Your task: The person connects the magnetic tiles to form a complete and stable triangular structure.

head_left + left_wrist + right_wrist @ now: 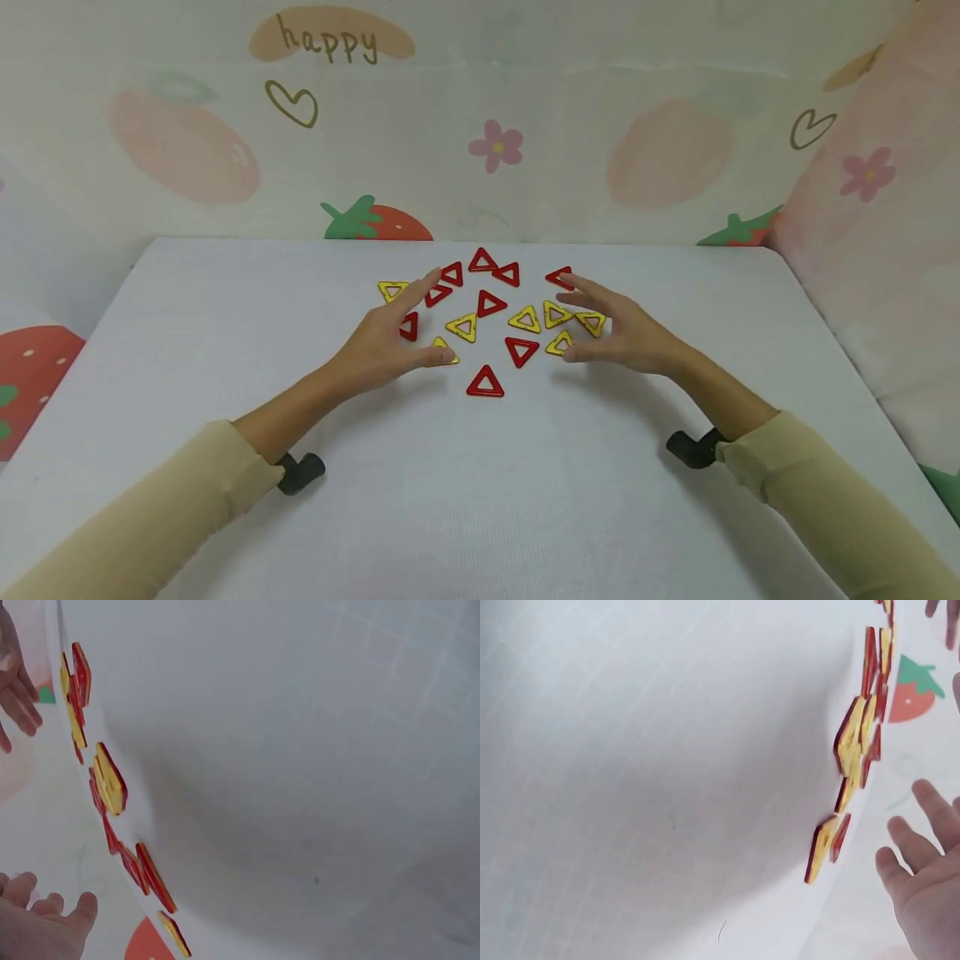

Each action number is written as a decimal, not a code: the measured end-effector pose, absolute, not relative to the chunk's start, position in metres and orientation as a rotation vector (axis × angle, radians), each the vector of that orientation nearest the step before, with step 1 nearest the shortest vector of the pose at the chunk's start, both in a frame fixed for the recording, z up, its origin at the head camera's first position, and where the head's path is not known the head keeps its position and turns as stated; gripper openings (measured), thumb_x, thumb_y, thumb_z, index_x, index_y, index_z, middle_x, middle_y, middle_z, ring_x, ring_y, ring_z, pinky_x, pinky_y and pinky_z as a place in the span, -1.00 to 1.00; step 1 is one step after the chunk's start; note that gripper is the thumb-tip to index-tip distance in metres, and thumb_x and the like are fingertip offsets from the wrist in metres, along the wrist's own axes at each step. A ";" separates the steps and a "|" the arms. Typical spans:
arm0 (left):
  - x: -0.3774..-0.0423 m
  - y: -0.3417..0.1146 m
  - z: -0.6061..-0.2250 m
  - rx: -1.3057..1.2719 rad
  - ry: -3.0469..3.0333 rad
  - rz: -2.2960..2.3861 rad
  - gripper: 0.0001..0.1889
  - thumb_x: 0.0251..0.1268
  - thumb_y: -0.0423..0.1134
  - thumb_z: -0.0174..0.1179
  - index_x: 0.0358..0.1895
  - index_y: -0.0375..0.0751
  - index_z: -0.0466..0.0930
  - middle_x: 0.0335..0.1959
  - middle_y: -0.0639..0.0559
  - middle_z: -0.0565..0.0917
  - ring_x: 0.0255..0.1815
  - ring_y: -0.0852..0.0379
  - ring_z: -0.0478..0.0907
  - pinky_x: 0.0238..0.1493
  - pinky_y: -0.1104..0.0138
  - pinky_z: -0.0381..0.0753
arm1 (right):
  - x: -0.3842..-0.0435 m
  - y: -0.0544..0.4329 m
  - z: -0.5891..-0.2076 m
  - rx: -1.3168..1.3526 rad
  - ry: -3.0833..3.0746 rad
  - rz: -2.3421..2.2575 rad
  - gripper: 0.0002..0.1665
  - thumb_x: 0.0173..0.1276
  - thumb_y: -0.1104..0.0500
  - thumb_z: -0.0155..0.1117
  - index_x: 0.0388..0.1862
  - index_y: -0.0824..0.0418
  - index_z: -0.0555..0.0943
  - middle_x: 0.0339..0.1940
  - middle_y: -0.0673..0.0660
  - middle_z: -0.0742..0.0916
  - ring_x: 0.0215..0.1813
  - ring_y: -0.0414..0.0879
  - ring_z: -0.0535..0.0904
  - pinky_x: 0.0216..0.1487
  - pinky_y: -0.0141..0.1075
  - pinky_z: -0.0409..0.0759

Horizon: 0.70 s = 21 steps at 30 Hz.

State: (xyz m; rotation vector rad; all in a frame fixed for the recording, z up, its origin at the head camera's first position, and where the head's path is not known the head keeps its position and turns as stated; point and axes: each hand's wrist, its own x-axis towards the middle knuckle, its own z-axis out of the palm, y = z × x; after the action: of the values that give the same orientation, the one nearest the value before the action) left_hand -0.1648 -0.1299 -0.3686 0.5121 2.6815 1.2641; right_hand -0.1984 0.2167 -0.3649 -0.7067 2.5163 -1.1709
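Left hand [378, 346]: fingers and thumb spread wide, nothing gripped; thumb tip overlaps a yellow triangle [441, 342] at centre of the head view, contact unclear. Right hand [637, 333]: also spread, thumb well apart from fingers, nothing gripped; fingertips overlap a red triangle [552, 277] right of upper centre, thumb tip at another yellow triangle [552, 344], touch can't be told. Between and around the hands, flat red and yellow triangles, all with open middles, lie scattered in mid-frame; lowest is a lone red piece [486, 392] just below centre. Wrist views show the pieces nearly edge-on, left side in one, right side in the other. White table [450, 500] fills the lower frame; beige sleeves [165, 500] in both bottom corners, black wrist devices [302, 473] at the cuffs. Printed backdrop [555, 100] across the top, "happy" upper left.
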 end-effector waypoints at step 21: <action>-0.161 -0.108 -0.388 0.770 2.485 1.246 -0.03 0.15 -0.22 0.47 0.58 0.18 0.08 0.30 0.06 0.57 0.50 0.11 0.24 0.34 0.01 0.39 | -0.195 0.190 -0.373 -0.768 2.483 -1.172 -0.11 0.20 0.28 0.49 0.49 0.14 0.33 0.23 0.17 0.66 0.38 0.06 0.46 0.43 0.28 0.11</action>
State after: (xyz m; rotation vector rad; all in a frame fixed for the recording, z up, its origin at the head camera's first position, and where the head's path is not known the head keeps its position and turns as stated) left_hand -0.1605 -0.1080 -0.3877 0.7696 2.4854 1.2462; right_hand -0.1951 0.1904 -0.3732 -0.7682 2.4833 -1.1722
